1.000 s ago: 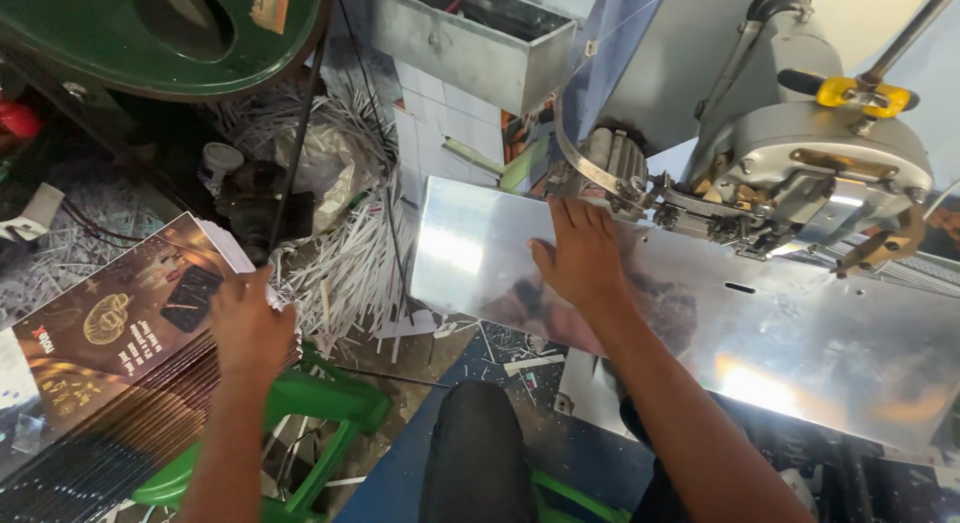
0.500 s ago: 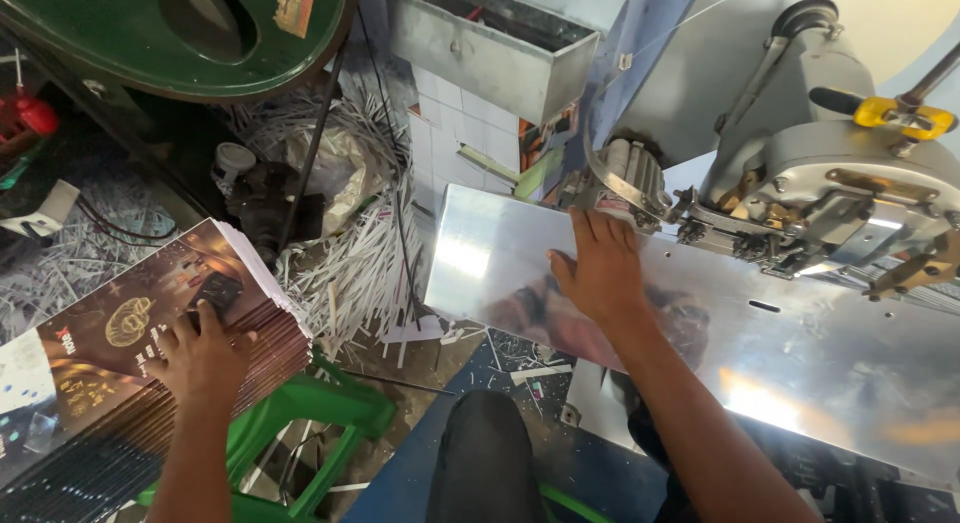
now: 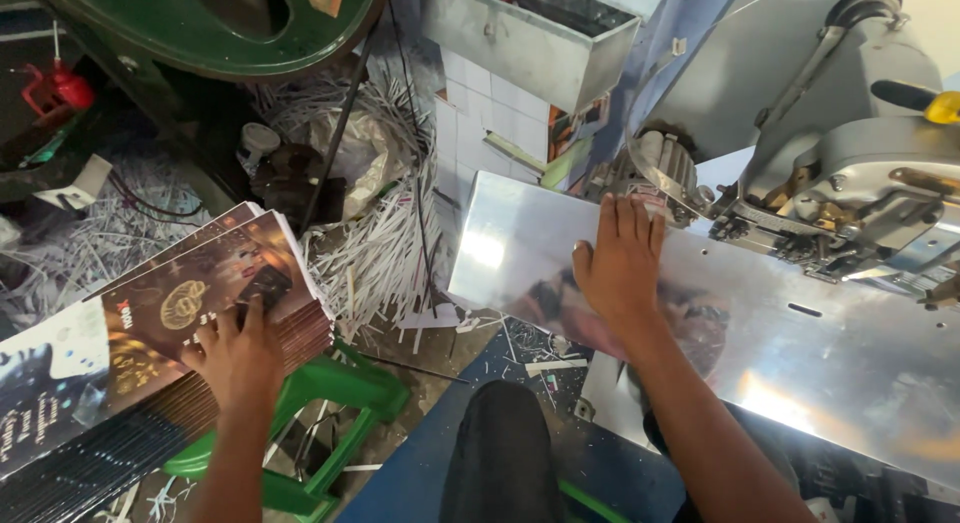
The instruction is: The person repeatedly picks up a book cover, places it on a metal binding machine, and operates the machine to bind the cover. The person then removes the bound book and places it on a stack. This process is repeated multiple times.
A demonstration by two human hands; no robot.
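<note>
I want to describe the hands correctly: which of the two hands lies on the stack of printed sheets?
The left hand. Its fingers rest on the dark printed stack above the green stool; the right hand lies flat on the shiny metal plate.

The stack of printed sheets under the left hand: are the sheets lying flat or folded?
Flat. The stack of printed sheets lies spread on the green stool; the left hand presses its top.
</note>
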